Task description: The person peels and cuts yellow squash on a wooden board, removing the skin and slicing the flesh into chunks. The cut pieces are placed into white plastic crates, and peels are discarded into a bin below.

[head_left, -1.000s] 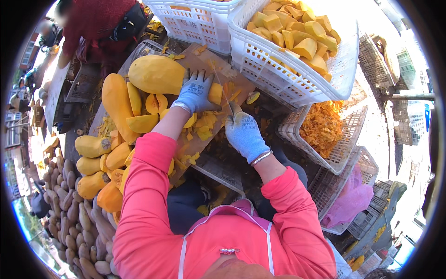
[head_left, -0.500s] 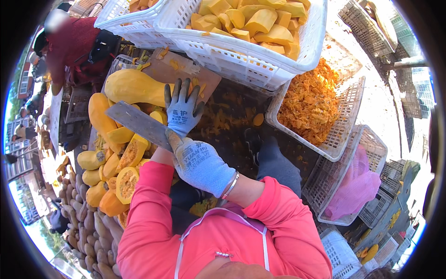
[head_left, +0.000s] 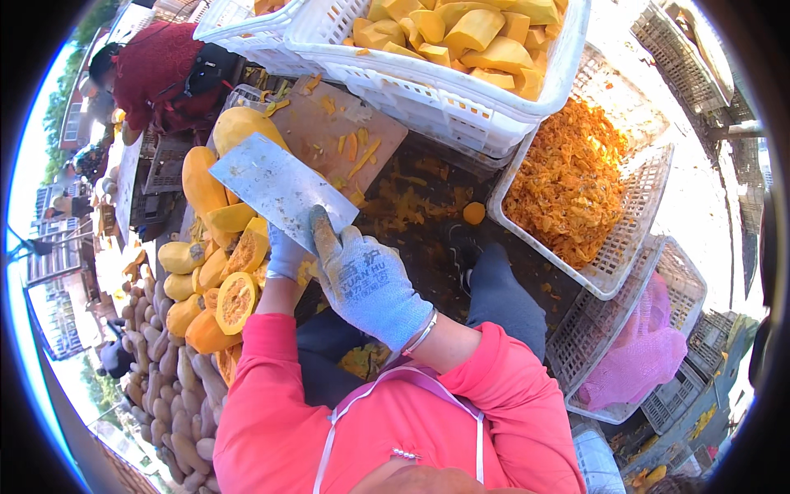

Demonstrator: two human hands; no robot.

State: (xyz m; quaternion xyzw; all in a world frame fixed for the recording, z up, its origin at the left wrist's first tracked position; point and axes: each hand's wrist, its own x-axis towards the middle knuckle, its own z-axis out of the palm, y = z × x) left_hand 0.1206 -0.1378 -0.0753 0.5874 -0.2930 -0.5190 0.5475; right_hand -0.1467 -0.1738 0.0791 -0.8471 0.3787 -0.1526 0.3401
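A wide-bladed cleaver [head_left: 276,183] is gripped by my right hand [head_left: 362,280], in a blue-grey coated glove, its broad side showing and its blade pointing left and away. Behind the blade sits my left hand [head_left: 286,252], also gloved; only its cuff and wrist area show, and the fingers are hidden. Past the blade a peeled squash [head_left: 244,125] lies at the left edge of the cutting board [head_left: 325,123]. Left of my hands is a pile of peeled squash pieces [head_left: 206,181], with a cut squash half [head_left: 236,302] showing its seeds.
White crates hold orange squash chunks [head_left: 477,29] at the far side. A crate of stringy pulp [head_left: 568,181] stands to the right, and another crate holds a pink mesh bag [head_left: 638,354]. Unpeeled squash [head_left: 169,395] cover the ground at left. A person in dark red [head_left: 156,74] bends at far left.
My left hand has drawn back from the squash's end and is now mostly behind the cleaver. The blade has turned to show its broad side. The view has shifted slightly.
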